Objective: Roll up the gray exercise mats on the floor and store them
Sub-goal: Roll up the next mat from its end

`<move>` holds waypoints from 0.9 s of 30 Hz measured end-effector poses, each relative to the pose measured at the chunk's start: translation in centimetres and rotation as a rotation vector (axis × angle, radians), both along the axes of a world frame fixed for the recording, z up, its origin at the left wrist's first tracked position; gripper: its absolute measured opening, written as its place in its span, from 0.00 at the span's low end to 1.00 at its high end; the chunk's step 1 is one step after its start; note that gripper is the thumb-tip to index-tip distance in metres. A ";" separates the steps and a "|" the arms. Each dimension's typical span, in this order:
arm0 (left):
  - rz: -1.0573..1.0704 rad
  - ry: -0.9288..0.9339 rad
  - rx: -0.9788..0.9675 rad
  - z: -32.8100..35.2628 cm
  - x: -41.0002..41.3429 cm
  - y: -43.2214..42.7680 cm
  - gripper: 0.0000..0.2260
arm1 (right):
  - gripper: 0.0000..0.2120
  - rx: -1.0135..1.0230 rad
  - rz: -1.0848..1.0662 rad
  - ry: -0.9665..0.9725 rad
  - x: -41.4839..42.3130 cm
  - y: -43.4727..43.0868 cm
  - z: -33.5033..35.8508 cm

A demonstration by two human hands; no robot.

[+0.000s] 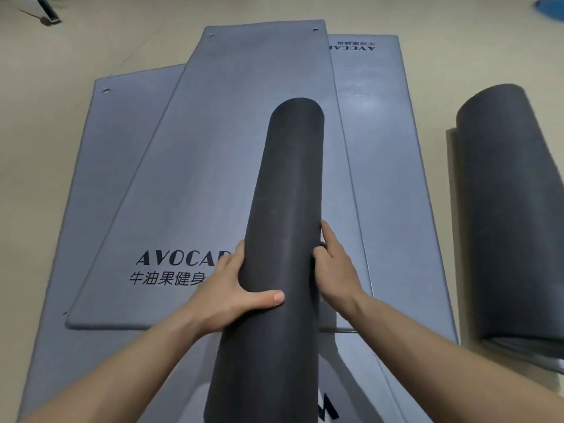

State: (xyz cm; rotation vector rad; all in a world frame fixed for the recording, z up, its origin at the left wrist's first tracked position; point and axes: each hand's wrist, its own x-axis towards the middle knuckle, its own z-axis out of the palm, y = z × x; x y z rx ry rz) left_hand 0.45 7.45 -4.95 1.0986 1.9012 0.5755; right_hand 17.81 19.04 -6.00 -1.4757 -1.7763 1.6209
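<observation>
A rolled dark gray mat [283, 215] is lifted above the floor, pointing away from me. My left hand [241, 288] grips its left side, thumb across the front. My right hand [332, 264] clasps its right side, fingers curled around the edge. Beneath it three flat gray mats overlap on the floor: the top mat [213, 166] printed "AVOCA…" with Chinese characters, a left mat [100, 190] under it, and a right mat [387, 166] with the logo upside down at its far end. Another rolled mat [512, 221] lies on the floor at the right.
Beige floor [42, 148] surrounds the mats. A white object [39, 7] lies at the far left corner and something blue [552, 4] at the far right corner. Metal eyelets sit at the far ends of the flat mats.
</observation>
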 end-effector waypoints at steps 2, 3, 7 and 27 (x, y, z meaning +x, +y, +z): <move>0.037 -0.054 0.038 -0.1 1.6 1.2 0.51 | 0.30 -0.027 -0.052 0.072 1.0 0.5 0.7; 0.051 -0.093 0.053 -0.3 2.6 1.9 0.50 | 0.29 -0.025 -0.077 0.088 1.8 1.1 0.9; 0.113 -0.230 0.109 -1.7 7.6 5.5 0.48 | 0.30 0.045 -0.113 0.011 6.1 4.6 2.0; -0.121 -0.526 0.133 -5.0 26.6 23.9 0.35 | 0.55 0.315 -0.260 -0.631 23.7 16.1 0.8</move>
